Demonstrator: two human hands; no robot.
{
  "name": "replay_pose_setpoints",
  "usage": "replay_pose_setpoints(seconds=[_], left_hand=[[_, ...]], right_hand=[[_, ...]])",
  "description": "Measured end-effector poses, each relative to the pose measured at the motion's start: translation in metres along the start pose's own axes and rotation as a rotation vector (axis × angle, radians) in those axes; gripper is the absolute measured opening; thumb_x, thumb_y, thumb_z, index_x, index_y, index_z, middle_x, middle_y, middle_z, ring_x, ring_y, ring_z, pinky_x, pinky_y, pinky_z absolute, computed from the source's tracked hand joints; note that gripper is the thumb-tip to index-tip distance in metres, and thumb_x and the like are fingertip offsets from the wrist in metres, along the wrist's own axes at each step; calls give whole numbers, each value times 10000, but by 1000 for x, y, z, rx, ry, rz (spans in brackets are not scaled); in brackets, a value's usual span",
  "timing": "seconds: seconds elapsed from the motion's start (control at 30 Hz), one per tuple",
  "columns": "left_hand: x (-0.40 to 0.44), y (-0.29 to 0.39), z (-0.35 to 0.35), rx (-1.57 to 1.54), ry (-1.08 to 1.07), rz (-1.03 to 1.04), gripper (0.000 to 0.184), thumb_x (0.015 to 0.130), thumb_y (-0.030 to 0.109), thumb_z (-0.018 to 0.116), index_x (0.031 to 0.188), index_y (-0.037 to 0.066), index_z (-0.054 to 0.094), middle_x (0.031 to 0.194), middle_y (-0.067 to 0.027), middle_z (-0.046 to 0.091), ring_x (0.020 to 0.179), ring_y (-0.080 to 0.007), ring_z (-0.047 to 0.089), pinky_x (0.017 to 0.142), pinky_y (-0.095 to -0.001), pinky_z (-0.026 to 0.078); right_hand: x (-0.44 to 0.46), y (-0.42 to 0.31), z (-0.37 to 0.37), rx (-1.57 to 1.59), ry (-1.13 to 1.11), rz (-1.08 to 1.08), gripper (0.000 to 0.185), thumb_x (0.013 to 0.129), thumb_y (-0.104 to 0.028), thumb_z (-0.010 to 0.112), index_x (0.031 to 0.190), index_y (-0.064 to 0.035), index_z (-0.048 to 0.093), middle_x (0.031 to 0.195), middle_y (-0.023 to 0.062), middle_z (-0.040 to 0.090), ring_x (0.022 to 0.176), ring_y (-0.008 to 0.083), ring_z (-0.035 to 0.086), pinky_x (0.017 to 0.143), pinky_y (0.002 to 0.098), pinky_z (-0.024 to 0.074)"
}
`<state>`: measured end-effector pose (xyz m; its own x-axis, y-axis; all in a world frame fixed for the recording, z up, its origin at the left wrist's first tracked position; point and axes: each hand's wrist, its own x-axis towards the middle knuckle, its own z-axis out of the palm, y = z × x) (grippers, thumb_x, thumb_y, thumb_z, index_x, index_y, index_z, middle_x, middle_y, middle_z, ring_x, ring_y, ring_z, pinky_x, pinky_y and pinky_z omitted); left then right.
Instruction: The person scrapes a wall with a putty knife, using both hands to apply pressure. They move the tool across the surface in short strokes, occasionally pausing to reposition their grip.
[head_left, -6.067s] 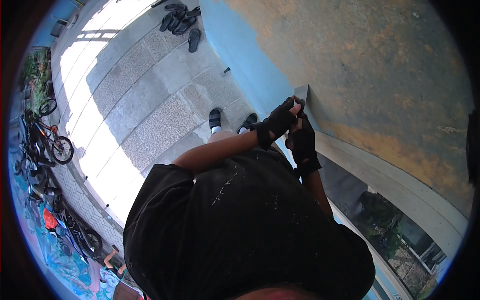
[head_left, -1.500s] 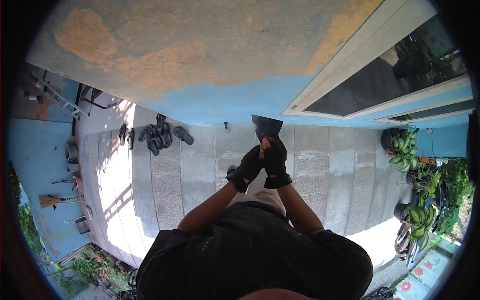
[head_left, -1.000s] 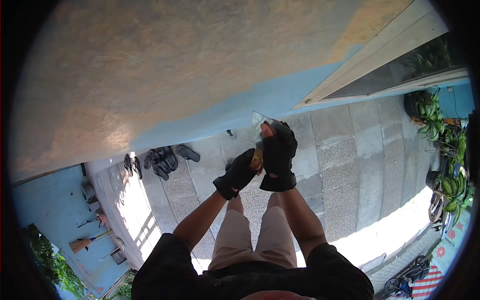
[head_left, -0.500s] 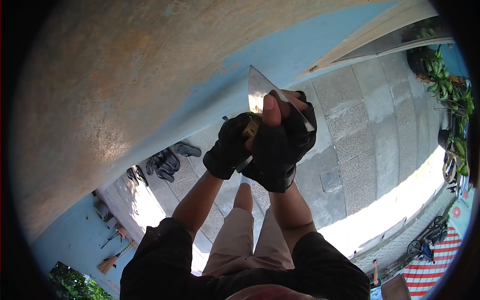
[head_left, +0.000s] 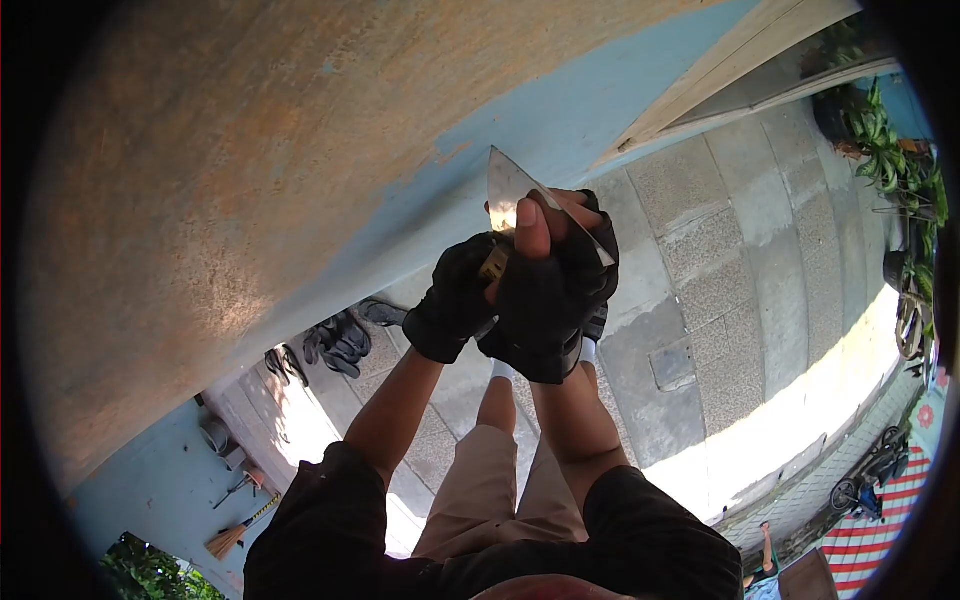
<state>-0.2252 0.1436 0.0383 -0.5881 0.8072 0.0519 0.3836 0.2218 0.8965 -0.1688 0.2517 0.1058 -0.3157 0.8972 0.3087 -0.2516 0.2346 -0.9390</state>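
Note:
Both hands wear black fingerless gloves and are raised in front of the body, close to the wall. My left hand (head_left: pixel 462 290) is closed round the yellowish handle of a wide-bladed scraper (head_left: pixel 510 185). Its shiny metal blade fans out above the handle, one corner pointing up toward the wall. My right hand (head_left: pixel 555 285) is closed on the blade, thumb on the near face and the other fingers behind it. Part of the handle and much of the blade are hidden by this hand. Between the blade and the wall (head_left: pixel 300 150) a gap seems to show.
Brown, bare patches cover much of the wall, with blue paint (head_left: pixel 600 75) lower down. Dark sandals (head_left: pixel 340 343) lie on the tiled floor (head_left: pixel 715 270) along its foot. A broom (head_left: pixel 240 527), potted plants (head_left: pixel 880 150), a motorbike (head_left: pixel 870 480) and another person (head_left: pixel 768 570) are at the edges.
My view has shifted slightly, and the scraper and both hands appear a little lower and further left. More of my feet shows below the hands. The grip looks the same.

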Motion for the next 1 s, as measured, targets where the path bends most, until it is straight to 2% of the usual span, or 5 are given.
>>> replay_pose_setpoints(seconds=[0.13,0.43,0.53,0.83,1.0], left_hand=[[-5,-5,10,-334,75,-113,390,815,302,706,1039,-6,620,935,-133,672,814,-257,668,729,-334,531],[-6,-10,4,20,7,49,411,822,351,694,1025,2,618,907,-131,667,789,-288,659,697,-347,524],[-6,0,5,-97,24,-32,370,824,330,690,1001,13,622,881,-129,665,769,-287,658,688,-347,524],[-6,-9,3,-144,74,-33,357,823,326,697,973,9,629,864,-123,661,769,-275,660,689,-339,527],[-9,-15,4,-246,90,-24,371,822,342,701,975,11,634,890,-123,660,775,-275,656,689,-338,525]], right_hand=[[0,0,-1,2,-4,-2,129,835,-84,695,946,-22,676,868,115,674,736,176,637,653,284,491],[0,-3,0,-115,15,-93,134,836,-93,695,956,-33,682,871,119,679,737,192,648,660,291,498],[-2,-10,3,-46,33,23,110,860,-104,660,867,5,664,822,92,637,755,217,594,677,349,464],[-4,3,6,-72,73,-129,143,839,-118,701,944,-23,676,855,120,676,729,194,643,646,294,491],[-6,-6,9,-42,90,-15,125,864,-127,668,847,-4,658,810,85,643,749,188,585,679,341,463]])
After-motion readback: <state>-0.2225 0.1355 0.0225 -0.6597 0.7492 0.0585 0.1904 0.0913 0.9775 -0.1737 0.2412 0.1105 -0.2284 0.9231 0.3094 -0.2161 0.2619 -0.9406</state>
